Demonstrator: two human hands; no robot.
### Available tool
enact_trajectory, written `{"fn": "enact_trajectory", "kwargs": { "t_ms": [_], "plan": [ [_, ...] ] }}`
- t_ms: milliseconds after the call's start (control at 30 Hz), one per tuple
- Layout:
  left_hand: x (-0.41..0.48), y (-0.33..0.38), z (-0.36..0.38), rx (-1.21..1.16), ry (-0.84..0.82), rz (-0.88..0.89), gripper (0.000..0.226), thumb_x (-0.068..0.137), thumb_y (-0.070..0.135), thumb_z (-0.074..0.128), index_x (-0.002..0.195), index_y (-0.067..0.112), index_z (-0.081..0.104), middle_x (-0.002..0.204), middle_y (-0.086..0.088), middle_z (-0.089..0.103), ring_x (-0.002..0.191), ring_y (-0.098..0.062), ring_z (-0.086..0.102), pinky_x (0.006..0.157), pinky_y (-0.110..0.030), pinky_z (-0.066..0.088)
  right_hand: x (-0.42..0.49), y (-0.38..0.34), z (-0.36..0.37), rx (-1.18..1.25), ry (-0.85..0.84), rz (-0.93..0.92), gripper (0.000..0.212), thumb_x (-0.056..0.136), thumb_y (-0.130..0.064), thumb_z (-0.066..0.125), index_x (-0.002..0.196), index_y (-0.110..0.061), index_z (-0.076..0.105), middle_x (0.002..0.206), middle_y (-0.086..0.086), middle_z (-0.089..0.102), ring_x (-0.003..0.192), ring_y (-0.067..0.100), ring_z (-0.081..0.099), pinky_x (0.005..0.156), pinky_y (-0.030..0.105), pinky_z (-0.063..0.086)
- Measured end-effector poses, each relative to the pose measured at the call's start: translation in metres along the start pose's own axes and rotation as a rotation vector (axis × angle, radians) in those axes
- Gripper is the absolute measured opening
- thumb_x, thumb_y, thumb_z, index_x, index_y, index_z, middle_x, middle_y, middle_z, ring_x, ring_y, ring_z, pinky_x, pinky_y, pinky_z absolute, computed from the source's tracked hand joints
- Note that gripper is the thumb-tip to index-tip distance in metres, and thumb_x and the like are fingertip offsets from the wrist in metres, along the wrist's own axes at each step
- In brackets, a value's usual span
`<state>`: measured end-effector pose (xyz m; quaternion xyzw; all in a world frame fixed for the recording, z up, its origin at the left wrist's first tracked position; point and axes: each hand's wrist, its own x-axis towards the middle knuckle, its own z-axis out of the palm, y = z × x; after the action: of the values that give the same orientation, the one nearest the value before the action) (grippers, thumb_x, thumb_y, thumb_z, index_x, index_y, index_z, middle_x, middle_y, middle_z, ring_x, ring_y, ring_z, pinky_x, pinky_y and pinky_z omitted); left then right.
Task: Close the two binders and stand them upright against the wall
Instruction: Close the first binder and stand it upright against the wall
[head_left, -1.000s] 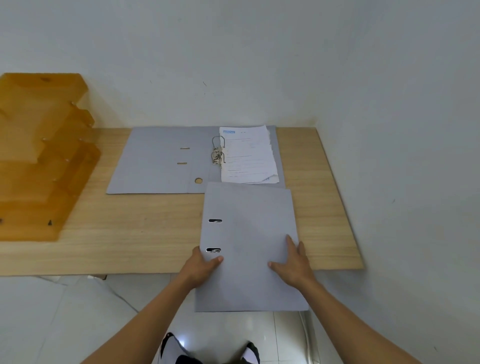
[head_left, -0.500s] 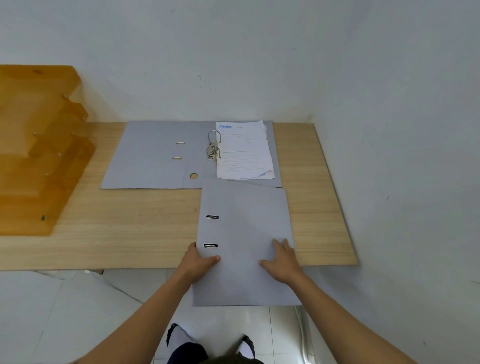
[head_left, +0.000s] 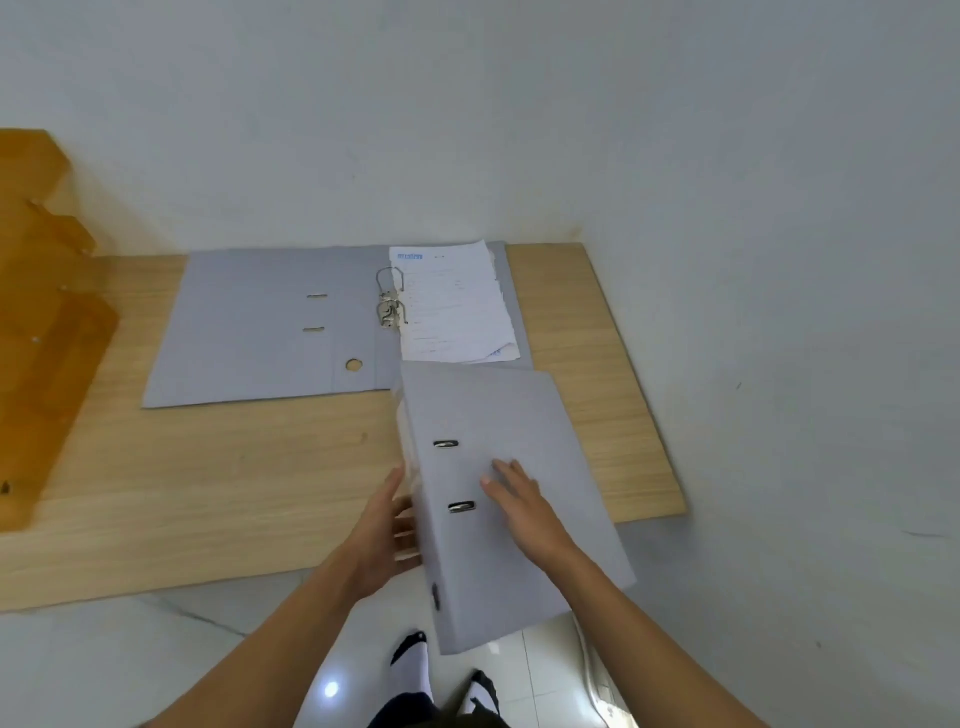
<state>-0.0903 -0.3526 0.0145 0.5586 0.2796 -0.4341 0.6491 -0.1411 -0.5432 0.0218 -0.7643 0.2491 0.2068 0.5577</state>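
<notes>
1. Binders first: the closed binder (head_left: 498, 499) sits at six o'clock on the desk (head_left: 234, 467), its near end overhanging the front edge and its left side tipped up off the wood.
2. Left hand (head_left: 382, 535) is at that raised left side, fingers curled under where the white page edges show; it seems to be levering the binder up toward standing.
3. Right hand (head_left: 519, 501) lies flat and spread on the cover, just right of the two metal slots, likely pressing so the cover stays shut while the binder tilts.
4. At twelve o'clock the open binder (head_left: 260, 332) lies flat with its far edge against the wall (head_left: 467, 130), papers (head_left: 452, 306) stacked on its right half beside the ring mechanism.
5. Its place at the wall means the closed one has little clear room there; my guess is the open one must be shut before both can stand.
6. At nine o'clock an orange tray rack (head_left: 47, 322) stands well apart from both.
</notes>
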Motion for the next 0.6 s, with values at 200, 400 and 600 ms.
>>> {"fn": "enact_trajectory", "kwargs": {
  "t_ms": [200, 400, 600],
  "plan": [
    [-0.014, 0.039, 0.056, -0.011, -0.522, -0.001, 0.058, 0.095, 0.061, 0.050, 0.134, 0.021, 0.066, 0.137, -0.014, 0.067, 0.129, -0.035, 0.061, 0.110, -0.059, 0.043, -0.011, -0.022, -0.017, 0.006, 0.249, -0.049, 0.074, 0.092, -0.074, 0.029, 0.158, -0.042, 0.017, 0.166, -0.016, 0.015, 0.156, 0.015, 0.009, 0.126, 0.051, 0.004],
    [-0.018, 0.080, 0.094, 0.329, -0.636, 0.110, 0.053, 0.087, 0.033, 0.073, 0.135, 0.015, 0.060, 0.129, -0.013, 0.072, 0.122, -0.033, 0.066, 0.101, -0.052, 0.053, -0.006, -0.034, -0.057, 0.362, 0.243, -0.092, 0.079, 0.072, -0.091, 0.046, 0.142, -0.053, 0.044, 0.147, -0.012, 0.055, 0.132, 0.016, 0.056, 0.112, 0.050, 0.041],
    [-0.028, 0.119, 0.122, 0.556, -0.742, 0.343, 0.043, 0.088, 0.020, 0.076, 0.128, 0.030, 0.063, 0.126, -0.005, 0.074, 0.116, -0.025, 0.070, 0.101, -0.050, 0.054, -0.034, -0.089, -0.088, 0.279, 0.373, -0.363, 0.074, 0.083, -0.063, 0.066, 0.149, -0.044, 0.038, 0.145, -0.019, 0.055, 0.131, 0.005, 0.056, 0.109, 0.039, 0.047]
  ]
}}
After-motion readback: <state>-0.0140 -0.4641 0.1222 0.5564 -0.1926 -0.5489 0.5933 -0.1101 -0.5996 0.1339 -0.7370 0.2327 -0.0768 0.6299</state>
